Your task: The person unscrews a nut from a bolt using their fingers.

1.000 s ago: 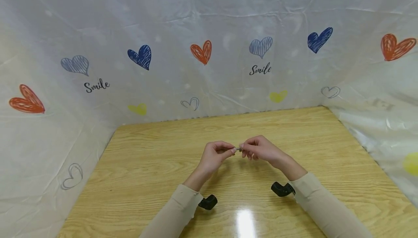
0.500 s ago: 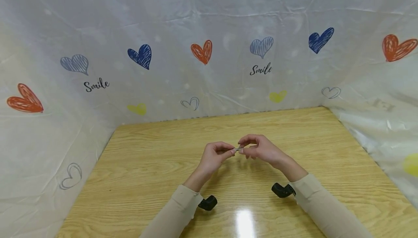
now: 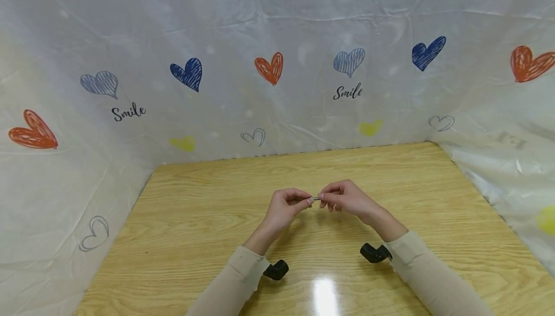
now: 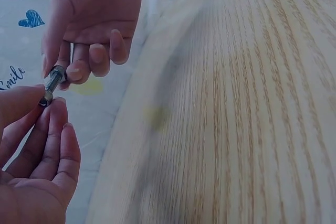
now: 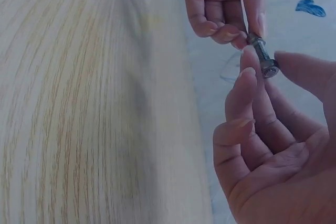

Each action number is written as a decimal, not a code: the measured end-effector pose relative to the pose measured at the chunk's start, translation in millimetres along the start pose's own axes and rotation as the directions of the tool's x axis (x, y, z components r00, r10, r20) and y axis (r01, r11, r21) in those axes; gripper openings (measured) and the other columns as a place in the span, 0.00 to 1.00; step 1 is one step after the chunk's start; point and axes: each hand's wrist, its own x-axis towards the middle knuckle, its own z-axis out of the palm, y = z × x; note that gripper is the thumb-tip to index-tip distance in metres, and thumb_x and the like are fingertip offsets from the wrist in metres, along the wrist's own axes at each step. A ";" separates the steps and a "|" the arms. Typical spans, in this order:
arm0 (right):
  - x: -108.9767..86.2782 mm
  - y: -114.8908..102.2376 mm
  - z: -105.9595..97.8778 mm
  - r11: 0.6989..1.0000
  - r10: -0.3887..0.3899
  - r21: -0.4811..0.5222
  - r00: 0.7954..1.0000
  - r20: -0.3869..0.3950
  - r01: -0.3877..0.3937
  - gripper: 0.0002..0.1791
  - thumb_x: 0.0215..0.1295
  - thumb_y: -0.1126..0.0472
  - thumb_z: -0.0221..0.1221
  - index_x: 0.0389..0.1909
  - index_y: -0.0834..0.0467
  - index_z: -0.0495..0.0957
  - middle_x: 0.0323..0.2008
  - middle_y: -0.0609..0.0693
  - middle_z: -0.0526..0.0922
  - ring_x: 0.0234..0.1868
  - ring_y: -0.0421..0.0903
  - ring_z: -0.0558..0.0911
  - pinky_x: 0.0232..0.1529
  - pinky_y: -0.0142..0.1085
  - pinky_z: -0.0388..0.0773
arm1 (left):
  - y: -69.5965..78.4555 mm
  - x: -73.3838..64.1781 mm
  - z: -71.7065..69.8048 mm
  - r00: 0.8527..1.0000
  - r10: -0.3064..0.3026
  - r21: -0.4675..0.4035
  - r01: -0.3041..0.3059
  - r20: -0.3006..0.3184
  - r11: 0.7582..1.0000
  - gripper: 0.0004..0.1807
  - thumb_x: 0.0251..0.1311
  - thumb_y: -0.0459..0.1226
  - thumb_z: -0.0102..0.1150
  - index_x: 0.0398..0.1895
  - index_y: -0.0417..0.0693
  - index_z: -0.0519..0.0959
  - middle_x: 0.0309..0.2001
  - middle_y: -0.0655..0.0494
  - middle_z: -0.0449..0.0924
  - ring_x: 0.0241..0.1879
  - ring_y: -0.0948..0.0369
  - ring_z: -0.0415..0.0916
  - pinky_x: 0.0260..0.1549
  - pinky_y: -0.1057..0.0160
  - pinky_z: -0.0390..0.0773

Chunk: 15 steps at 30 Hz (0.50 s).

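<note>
A small silver bolt (image 3: 316,199) is held above the table between both hands, lying crosswise in the head view. Its thread shows midway along the bolt (image 4: 53,82) in the left wrist view, with a wider metal piece at either end. My left hand (image 3: 282,210) pinches one end between thumb and index finger. At the opposite end, the thumb and fingers of my right hand (image 3: 349,198) pinch a hexagonal piece (image 5: 270,68), its flat face showing in the right wrist view. Fingertips partly hide both ends, and I cannot tell which is the bolt's head.
Below the hands is a wood-grain table (image 3: 208,219). A pale curtain (image 3: 303,109) printed with hearts and "Smile" hangs behind it and along both sides. Black camera mounts (image 3: 276,269) stick out at the inner side of each cuff.
Half a second ago my right index finger was lifted away from the bolt; now it is back against its end. The left hand has kept its pinch and place.
</note>
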 end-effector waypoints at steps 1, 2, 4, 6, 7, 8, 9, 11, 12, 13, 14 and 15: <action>0.0 0.2 0.4 1.000 -0.008 0.004 1.000 -0.002 0.008 0.15 0.76 0.56 0.60 0.50 0.63 0.84 0.40 0.65 0.85 0.37 0.63 0.79 0.34 0.42 0.76 | -0.1 -0.2 -0.4 1.000 -0.002 -0.005 0.002 -0.001 1.000 0.08 0.67 0.34 0.68 0.45 0.38 0.87 0.44 0.48 0.86 0.42 0.55 0.85 0.51 0.44 0.83; -0.2 0.3 0.8 1.000 -0.016 0.011 1.000 -0.002 0.016 0.14 0.75 0.56 0.61 0.50 0.62 0.83 0.42 0.67 0.84 0.38 0.66 0.79 0.33 0.42 0.76 | -0.2 -0.4 -0.8 1.000 -0.004 -0.009 0.004 -0.002 1.000 0.08 0.66 0.34 0.68 0.45 0.38 0.87 0.44 0.48 0.86 0.42 0.55 0.85 0.51 0.44 0.83; -0.2 0.8 1.7 0.999 -0.028 0.018 1.000 -0.003 0.028 0.14 0.73 0.58 0.63 0.53 0.63 0.81 0.43 0.65 0.83 0.39 0.69 0.78 0.32 0.43 0.76 | -0.4 -0.6 -1.4 1.000 -0.005 -0.013 0.005 -0.005 1.000 0.08 0.67 0.34 0.68 0.45 0.39 0.87 0.43 0.49 0.86 0.42 0.56 0.85 0.51 0.44 0.83; 0.2 1.2 2.8 0.999 -0.028 0.029 1.000 -0.006 0.029 0.18 0.72 0.58 0.64 0.56 0.64 0.79 0.44 0.63 0.82 0.39 0.69 0.78 0.31 0.43 0.76 | -0.4 -0.9 -1.8 1.000 -0.003 -0.015 0.003 -0.005 1.000 0.08 0.67 0.34 0.68 0.45 0.38 0.87 0.43 0.49 0.86 0.43 0.55 0.85 0.51 0.44 0.83; 0.3 1.1 3.3 0.999 -0.025 0.032 1.000 -0.008 0.026 0.20 0.71 0.58 0.65 0.57 0.64 0.78 0.45 0.61 0.81 0.40 0.68 0.78 0.31 0.42 0.76 | -0.6 -1.0 -1.9 1.000 -0.001 -0.017 0.001 -0.005 1.000 0.09 0.67 0.34 0.68 0.45 0.38 0.87 0.43 0.49 0.85 0.43 0.54 0.85 0.51 0.44 0.83; 0.5 1.1 3.6 0.999 -0.024 0.035 1.000 -0.008 0.024 0.22 0.71 0.57 0.65 0.59 0.66 0.77 0.46 0.60 0.81 0.40 0.68 0.79 0.31 0.42 0.76 | -0.8 -1.1 -2.1 1.000 0.002 -0.018 -0.002 -0.003 1.000 0.09 0.67 0.34 0.68 0.45 0.38 0.87 0.43 0.49 0.85 0.43 0.53 0.85 0.51 0.44 0.83; 0.7 1.0 3.8 0.999 -0.023 0.037 1.000 -0.006 0.023 0.23 0.72 0.57 0.65 0.60 0.67 0.75 0.47 0.60 0.81 0.40 0.67 0.79 0.31 0.42 0.76 | -0.5 -1.3 -2.2 1.000 0.002 -0.021 -0.002 -0.003 1.000 0.09 0.67 0.34 0.68 0.45 0.38 0.87 0.43 0.49 0.86 0.44 0.53 0.85 0.52 0.44 0.83; 1.1 0.5 4.0 0.999 -0.016 0.037 1.000 -0.007 0.017 0.24 0.73 0.56 0.63 0.61 0.67 0.75 0.48 0.61 0.81 0.39 0.64 0.80 0.32 0.41 0.76 | 0.1 -1.6 -2.4 1.000 0.001 -0.025 -0.002 -0.004 1.000 0.08 0.67 0.34 0.68 0.45 0.38 0.87 0.43 0.49 0.86 0.44 0.52 0.85 0.52 0.43 0.82; 1.3 0.1 4.0 0.999 -0.014 0.036 1.000 -0.008 0.014 0.24 0.75 0.55 0.62 0.61 0.68 0.75 0.48 0.61 0.82 0.38 0.62 0.80 0.32 0.41 0.76 | 0.2 -1.5 -2.6 1.000 0.000 -0.025 0.000 -0.007 1.000 0.08 0.67 0.34 0.67 0.45 0.38 0.87 0.43 0.49 0.86 0.44 0.53 0.85 0.52 0.43 0.82; 1.4 -0.3 3.9 0.999 -0.010 0.033 1.000 -0.010 0.011 0.23 0.76 0.54 0.60 0.61 0.68 0.75 0.47 0.61 0.82 0.38 0.60 0.81 0.33 0.41 0.76 | 0.5 -1.5 -2.7 1.000 -0.001 -0.025 0.001 -0.008 1.000 0.08 0.67 0.34 0.67 0.45 0.39 0.87 0.43 0.49 0.86 0.43 0.53 0.85 0.53 0.43 0.82; 1.5 -0.9 3.8 0.999 -0.006 0.032 1.000 -0.013 0.006 0.22 0.77 0.54 0.58 0.60 0.68 0.76 0.46 0.61 0.83 0.36 0.57 0.81 0.33 0.42 0.76 | 0.9 -1.4 -2.7 1.000 0.000 -0.023 0.000 -0.010 1.000 0.08 0.67 0.34 0.67 0.45 0.38 0.87 0.43 0.49 0.86 0.43 0.55 0.85 0.53 0.43 0.82; 1.8 -1.5 3.8 1.000 -0.001 0.028 1.000 -0.017 0.002 0.21 0.78 0.54 0.57 0.58 0.67 0.78 0.45 0.60 0.84 0.35 0.55 0.81 0.33 0.41 0.76 | 1.4 -1.4 -2.8 1.000 0.000 -0.020 -0.001 -0.012 1.000 0.08 0.67 0.34 0.67 0.45 0.38 0.87 0.43 0.48 0.86 0.43 0.55 0.85 0.53 0.43 0.82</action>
